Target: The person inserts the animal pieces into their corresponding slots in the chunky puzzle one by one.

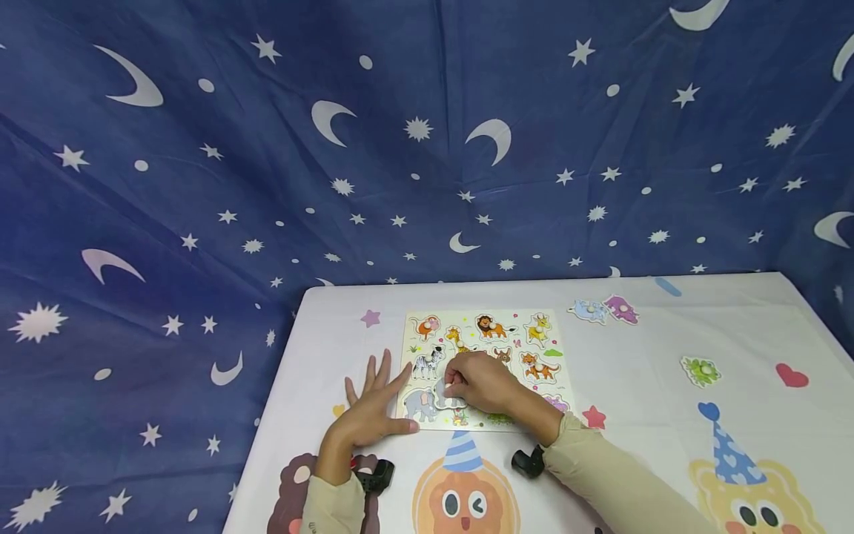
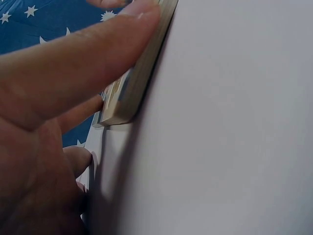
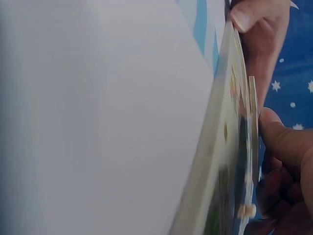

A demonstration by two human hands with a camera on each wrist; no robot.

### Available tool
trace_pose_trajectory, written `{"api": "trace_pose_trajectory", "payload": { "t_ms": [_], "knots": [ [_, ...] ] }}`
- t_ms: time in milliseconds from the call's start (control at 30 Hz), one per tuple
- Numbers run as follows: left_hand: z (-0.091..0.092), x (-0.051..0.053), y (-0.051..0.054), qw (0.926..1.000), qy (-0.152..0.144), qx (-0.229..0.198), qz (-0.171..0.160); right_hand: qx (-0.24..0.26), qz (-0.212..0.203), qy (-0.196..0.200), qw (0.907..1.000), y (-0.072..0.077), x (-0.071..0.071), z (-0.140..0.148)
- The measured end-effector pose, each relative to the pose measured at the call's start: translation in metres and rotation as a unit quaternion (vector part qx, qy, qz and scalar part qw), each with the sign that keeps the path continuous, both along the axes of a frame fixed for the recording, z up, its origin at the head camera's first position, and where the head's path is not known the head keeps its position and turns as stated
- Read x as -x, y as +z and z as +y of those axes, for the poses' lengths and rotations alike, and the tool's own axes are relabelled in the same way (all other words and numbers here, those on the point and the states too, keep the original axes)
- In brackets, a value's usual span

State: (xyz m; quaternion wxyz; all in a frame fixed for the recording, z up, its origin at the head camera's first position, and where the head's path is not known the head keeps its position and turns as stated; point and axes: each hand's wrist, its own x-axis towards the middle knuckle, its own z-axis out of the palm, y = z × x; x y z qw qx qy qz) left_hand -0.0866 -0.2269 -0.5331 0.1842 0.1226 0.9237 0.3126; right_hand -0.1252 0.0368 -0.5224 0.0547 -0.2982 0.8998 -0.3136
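A flat wooden animal puzzle board [image 1: 480, 424] lies on the table. My right hand [image 1: 487, 382] is over its lower middle and pinches a grey puzzle piece [image 1: 440, 393] with a white edge. Seen edge-on in the right wrist view, this puzzle piece [image 3: 253, 98] stands just off the board's face, though whether it touches cannot be told. My left hand [image 1: 370, 415] is spread at the board's lower left corner, its thumb [image 2: 112, 44] against the edge. Beside the held piece is a grey elephant picture [image 1: 420, 404]. Zebra [image 1: 428, 363], lion [image 1: 492, 326] and tiger [image 1: 539, 367] pieces sit on the board.
Loose on the table to the right lie a blue piece [image 1: 588, 311], a purple piece [image 1: 622, 309] touching it, and a green piece [image 1: 700, 371]. The white tablecloth [image 1: 640, 415] carries printed cartoon figures. Behind the table hangs a blue star-patterned curtain [image 1: 400, 185].
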Motion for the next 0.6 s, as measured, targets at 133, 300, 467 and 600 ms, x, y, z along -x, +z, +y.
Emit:
{"api": "trace_pose_trajectory", "payload": {
  "t_ms": [133,300,467,600],
  "knots": [
    [-0.001,0.0,0.001,1.0,-0.003,0.0,-0.004,0.006,-0.01,0.009,0.9999,-0.003,-0.001,-0.012],
    [-0.001,0.0,0.004,0.9999,-0.006,-0.001,-0.01,0.003,-0.015,0.013,0.9998,-0.005,-0.001,-0.024],
    [-0.001,0.0,0.005,0.9999,-0.009,0.004,-0.007,-0.016,-0.018,0.012,0.9996,-0.005,-0.002,-0.034],
    [0.0,0.0,0.006,1.0,-0.008,0.003,-0.004,-0.017,-0.025,0.01,0.9995,-0.005,-0.003,-0.04]
  ]
}}
